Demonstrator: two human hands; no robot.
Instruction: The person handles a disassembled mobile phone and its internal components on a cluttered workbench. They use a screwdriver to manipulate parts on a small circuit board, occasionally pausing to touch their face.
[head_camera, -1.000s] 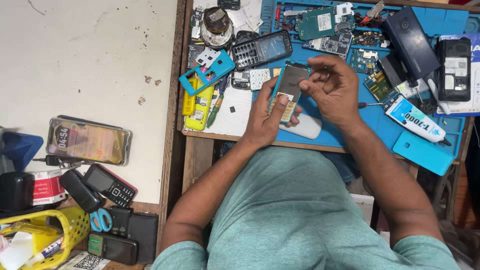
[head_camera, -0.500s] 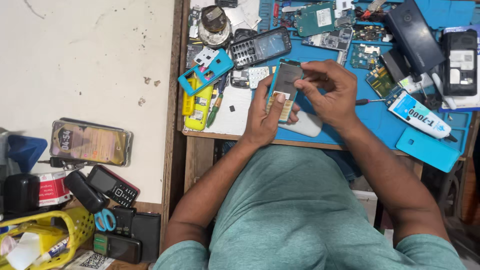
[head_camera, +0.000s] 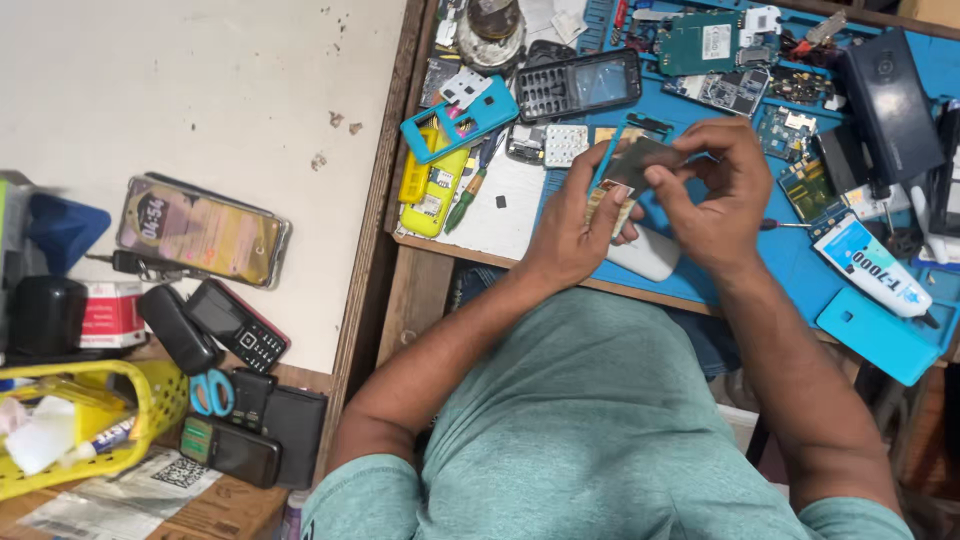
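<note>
Both my hands meet over the blue work mat (head_camera: 790, 255) and share one small phone part (head_camera: 630, 168), a dark screen piece in a thin blue frame. My left hand (head_camera: 570, 225) grips it from below and the left side. My right hand (head_camera: 715, 195) pinches its upper right edge with fingers curled. A white oval object (head_camera: 645, 255) lies on the mat just under my hands. The lower part of the held piece is hidden by my fingers.
On the bench lie a black keypad phone (head_camera: 580, 85), a teal phone shell (head_camera: 462, 118), a yellow shell (head_camera: 432, 185), circuit boards (head_camera: 705, 42), a glue tube (head_camera: 870, 268) and a teal back cover (head_camera: 878, 335). At left sit a smartphone (head_camera: 203, 230), several small phones, scissors (head_camera: 208, 392) and a yellow basket (head_camera: 150, 420).
My hands stay on the phone part; my right fingers have shifted along its upper edge. The view has drifted slightly.
</note>
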